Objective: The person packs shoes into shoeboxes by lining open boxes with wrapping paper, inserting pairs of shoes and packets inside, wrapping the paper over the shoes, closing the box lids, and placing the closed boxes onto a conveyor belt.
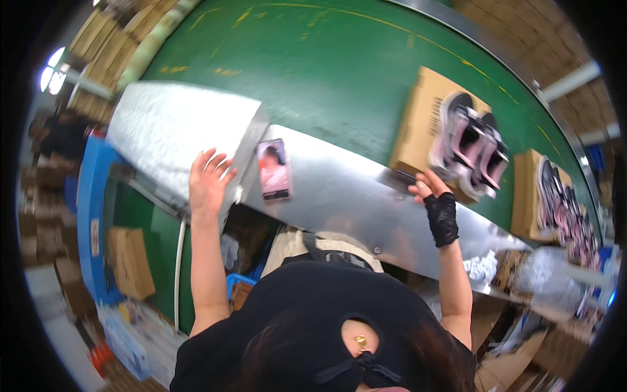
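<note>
While left hand [209, 178] spreads open, right hand [432, 196] touches shoe box [418, 121].

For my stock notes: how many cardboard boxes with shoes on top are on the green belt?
2. One box lies by the right hand, pink shoes on it. The second box lies further right, near the edge. More may be hidden beyond the view.
</note>
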Demonstrator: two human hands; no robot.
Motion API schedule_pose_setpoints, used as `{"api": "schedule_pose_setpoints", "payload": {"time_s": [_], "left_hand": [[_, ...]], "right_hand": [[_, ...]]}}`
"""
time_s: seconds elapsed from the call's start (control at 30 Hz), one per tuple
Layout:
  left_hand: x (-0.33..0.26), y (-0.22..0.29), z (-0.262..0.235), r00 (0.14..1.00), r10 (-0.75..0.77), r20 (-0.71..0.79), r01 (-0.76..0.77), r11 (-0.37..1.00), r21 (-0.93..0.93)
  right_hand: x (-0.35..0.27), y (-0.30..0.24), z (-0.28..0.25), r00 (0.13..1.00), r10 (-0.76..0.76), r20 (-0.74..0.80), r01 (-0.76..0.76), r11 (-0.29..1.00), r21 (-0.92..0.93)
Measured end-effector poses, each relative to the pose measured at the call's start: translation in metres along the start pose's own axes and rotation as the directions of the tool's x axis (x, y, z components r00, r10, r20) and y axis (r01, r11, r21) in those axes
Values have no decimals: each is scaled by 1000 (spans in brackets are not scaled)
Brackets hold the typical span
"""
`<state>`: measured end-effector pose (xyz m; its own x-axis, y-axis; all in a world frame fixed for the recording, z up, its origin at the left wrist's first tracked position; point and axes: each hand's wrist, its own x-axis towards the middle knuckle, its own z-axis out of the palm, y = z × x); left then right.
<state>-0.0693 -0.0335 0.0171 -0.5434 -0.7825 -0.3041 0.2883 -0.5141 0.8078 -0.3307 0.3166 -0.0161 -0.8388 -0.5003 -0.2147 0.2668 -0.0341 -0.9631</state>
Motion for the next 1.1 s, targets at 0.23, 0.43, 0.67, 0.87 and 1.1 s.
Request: {"api": "schedule_pose_setpoints", "payload": {"time_s": [0.23,0.43,0.67,0.87,1.1], "left_hand": [[3,-26,9,998,-60,36,55,991,123],[-2,-44,20,989,-119,93,97,972,212],[-10,-60,39,968,-175,180,113,944,310],[-7,-67,63,966,-115,232,43,955,293],[-4,-87,150,930,120,346,-283,837,469]], "right_hand": [[21,-76,-19,711,-664,233,119,-213,-970],[48,-79,-13,954,-294,50,17,-113,-993],[44,-130,-18,944,-292,153,246,315,-917],[-9,-130,10,814,-251,524,577,457,-677],[-48,-40,14,411,-162,897,895,-116,-431]]}}
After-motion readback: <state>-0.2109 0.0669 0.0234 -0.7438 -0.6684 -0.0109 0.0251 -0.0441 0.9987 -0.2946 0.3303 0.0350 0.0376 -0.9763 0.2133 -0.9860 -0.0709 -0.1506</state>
